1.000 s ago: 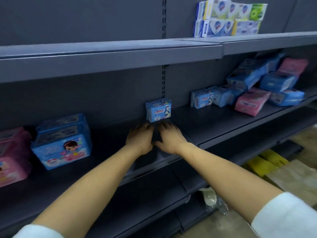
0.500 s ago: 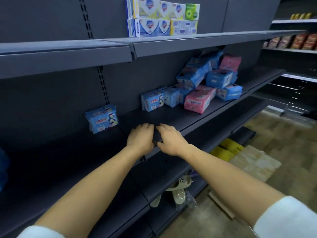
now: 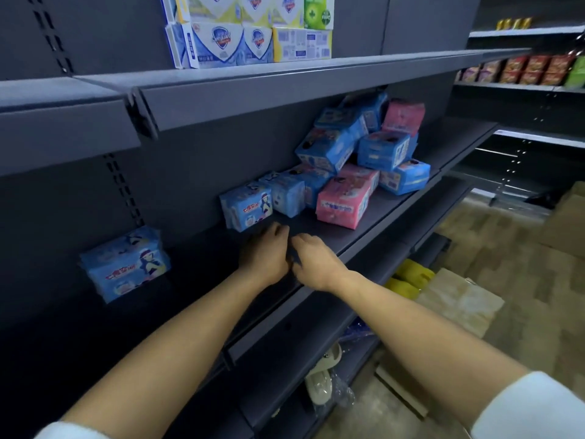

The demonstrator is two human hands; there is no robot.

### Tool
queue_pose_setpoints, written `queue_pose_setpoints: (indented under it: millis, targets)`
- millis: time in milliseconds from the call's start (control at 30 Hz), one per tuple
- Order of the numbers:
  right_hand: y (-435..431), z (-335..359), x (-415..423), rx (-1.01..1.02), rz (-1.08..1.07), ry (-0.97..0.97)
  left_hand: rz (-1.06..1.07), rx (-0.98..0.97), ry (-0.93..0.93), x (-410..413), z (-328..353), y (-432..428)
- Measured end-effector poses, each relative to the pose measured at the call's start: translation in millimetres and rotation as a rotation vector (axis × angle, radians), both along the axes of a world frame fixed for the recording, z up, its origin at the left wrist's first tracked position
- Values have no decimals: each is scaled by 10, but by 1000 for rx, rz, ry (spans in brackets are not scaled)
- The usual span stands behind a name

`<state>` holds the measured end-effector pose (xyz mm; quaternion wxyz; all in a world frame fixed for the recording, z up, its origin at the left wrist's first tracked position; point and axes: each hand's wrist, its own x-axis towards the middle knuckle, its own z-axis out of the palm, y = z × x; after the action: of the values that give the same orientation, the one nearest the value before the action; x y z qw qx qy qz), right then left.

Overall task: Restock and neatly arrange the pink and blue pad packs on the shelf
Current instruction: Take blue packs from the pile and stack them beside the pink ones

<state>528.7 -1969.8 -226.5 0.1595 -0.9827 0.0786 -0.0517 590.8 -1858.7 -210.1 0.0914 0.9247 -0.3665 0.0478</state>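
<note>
— Where do your hands sit?
— Mid-frame, on the shelf. Your left hand and right hand touch side by side, fingers loosely bent, nothing in them that I can see
— And the packs?
— A blue pack stands upright just above your left hand, and a second blue pack stands at left, well apart. I'd judge that's a row begun. The heap at upper right, with a pink pack at its front, lies jumbled: likely your next supply
</note>
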Motion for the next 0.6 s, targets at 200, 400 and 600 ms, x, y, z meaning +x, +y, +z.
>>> queue_pose_setpoints:
  millis: [200,400,600]
  targets:
    - [-256,85,448,46,-27,-36,6,1,-55,505,-8,-294]
    - [-451,112,762,86,-15,-24,33,13,-111,872,-92,-356]
    - [-557,139,1138,187,-47,-44,229,-15,-135,1206,-81,-285]
